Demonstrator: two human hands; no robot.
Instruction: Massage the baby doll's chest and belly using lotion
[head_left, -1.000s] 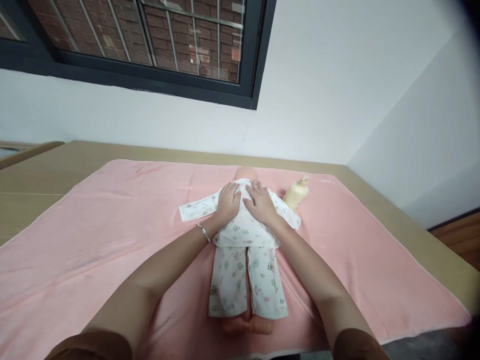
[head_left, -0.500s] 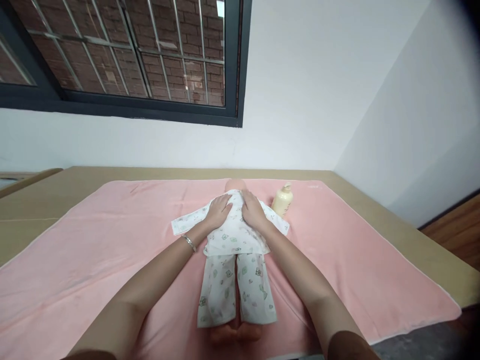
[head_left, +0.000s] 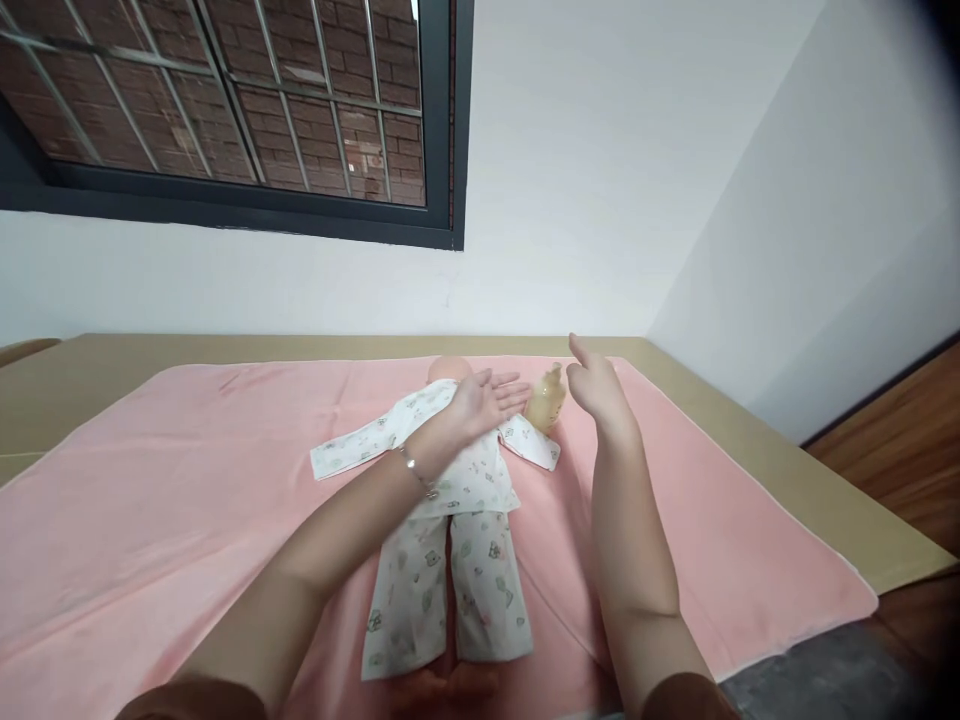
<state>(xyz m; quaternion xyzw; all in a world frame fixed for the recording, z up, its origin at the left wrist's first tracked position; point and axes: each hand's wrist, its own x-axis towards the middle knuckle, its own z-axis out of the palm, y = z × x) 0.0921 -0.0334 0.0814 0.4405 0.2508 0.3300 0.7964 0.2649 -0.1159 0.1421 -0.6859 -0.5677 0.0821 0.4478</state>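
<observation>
A baby doll (head_left: 450,369) lies on its front or back, I cannot tell which, in a white patterned top (head_left: 480,480) and matching trousers (head_left: 491,590). Above its chest area my left hand (head_left: 487,400) is open, palm turned upward and fingers stretched to the right, with a bracelet at the wrist. Just past the fingertips stands a pale yellow pump bottle (head_left: 547,400) beside the doll's sleeve. My right hand (head_left: 596,385) is raised to the right of the bottle, apart from it, holding nothing; one finger points up and the others are partly hidden.
A pink blanket (head_left: 225,480) spreads under the doll and bottle, over a tan tabletop (head_left: 112,350). White wall (head_left: 562,200) rises behind, with a dark-framed barred window (head_left: 442,150) at the upper left. Wood panelling (head_left: 892,410) shows at the right edge.
Both hands have lifted off the doll's upper body. The left has turned palm up and moved right; the right has swung out past the bottle. The view has shifted slightly right.
</observation>
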